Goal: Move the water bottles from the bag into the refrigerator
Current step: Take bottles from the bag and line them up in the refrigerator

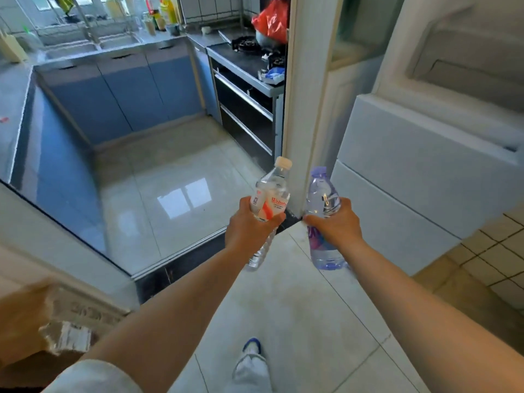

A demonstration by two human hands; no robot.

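Observation:
My left hand grips a clear water bottle with a white cap and a red-and-white label, held upright around its middle. My right hand grips a second clear bottle with a purple cap and purple label, also upright. Both bottles are held out in front of me above the floor, close together. The white refrigerator stands to the right with its doors closed. The bag is not visible.
A white door frame post stands just beyond the bottles. Through the doorway lies a kitchen with blue cabinets, a black stove unit and a red bag on it. A cardboard box sits at lower left.

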